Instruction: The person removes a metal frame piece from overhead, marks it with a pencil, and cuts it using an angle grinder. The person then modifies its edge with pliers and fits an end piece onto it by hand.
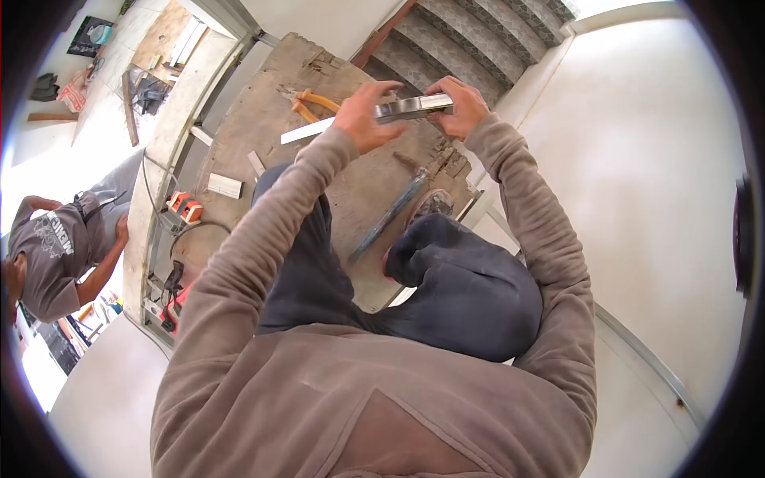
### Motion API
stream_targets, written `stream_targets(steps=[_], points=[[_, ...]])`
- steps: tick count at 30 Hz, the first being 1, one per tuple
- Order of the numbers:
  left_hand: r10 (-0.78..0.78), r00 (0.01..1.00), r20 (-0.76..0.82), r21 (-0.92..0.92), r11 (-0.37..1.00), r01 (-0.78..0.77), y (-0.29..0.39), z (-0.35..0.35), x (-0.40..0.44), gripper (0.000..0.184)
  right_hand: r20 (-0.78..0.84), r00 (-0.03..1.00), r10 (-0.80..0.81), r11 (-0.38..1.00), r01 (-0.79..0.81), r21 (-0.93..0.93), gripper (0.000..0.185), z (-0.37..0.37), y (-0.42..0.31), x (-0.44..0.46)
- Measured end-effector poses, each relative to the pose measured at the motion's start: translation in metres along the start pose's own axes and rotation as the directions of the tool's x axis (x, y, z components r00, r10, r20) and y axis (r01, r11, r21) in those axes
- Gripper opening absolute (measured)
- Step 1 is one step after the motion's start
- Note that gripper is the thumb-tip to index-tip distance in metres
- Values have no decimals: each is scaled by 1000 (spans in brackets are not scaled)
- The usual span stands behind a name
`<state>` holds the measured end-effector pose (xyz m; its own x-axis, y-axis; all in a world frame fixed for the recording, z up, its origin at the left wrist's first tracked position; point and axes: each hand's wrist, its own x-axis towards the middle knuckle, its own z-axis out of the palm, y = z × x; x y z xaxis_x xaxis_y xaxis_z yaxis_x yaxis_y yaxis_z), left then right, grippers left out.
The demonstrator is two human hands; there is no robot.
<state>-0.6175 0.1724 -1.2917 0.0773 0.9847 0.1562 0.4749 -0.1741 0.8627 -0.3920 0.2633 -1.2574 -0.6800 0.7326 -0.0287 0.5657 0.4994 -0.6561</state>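
Above the worn wooden board [263, 103], my left hand [366, 117] and my right hand [460, 109] are closed on opposite ends of a shiny silver metal piece [406, 108]. The piece is long and narrow, with a bend near its middle; its exact kind cannot be made out. A flat white strip [307, 131] sticks out to the left beside my left hand; whether it joins the metal piece is hidden. Orange-handled pliers [319, 102] lie on the board just left of my left hand. A long bluish bar [390, 213] lies below the hands.
Left on the board are a pale block [225, 186] and an orange-and-black device [186, 207] near a cable. Carpeted stairs [454, 48] rise behind. At far left, another person [60, 247] is beside the white ledge. My bent knees flank the board's near part.
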Motion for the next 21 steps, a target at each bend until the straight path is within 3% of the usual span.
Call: stream_targets(steps=[2,5,8,11,12,15,19,21], points=[[9,958,288,-31,1000,0,-8,12,18,64,-7,1000,-19,1000,20,5,34,2,5,1],[-95,907,410,110,992,54,-17,23,39,63,-19,1000,-4,1000,5,23,34,0,13,-2],[-145,924,355,168,982,89,-17,34,37,60,24,999,-27,996,24,82,40,1,26,-2],[-214,889,406,216,967,134,-21,34,37,57,8,996,-87,986,85,146,48,9,39,1],[-232,868,439,156,971,180,-22,33,37,57,39,995,-88,985,81,155,56,11,46,1],[-145,857,495,-190,944,270,-45,49,29,61,158,984,87,927,-138,349,64,8,52,2],[-201,786,584,-222,892,393,-64,56,32,65,296,940,171,709,-326,625,64,23,78,0],[-193,712,675,-231,861,453,-72,56,36,67,268,956,116,734,-265,625,60,44,93,-5]])
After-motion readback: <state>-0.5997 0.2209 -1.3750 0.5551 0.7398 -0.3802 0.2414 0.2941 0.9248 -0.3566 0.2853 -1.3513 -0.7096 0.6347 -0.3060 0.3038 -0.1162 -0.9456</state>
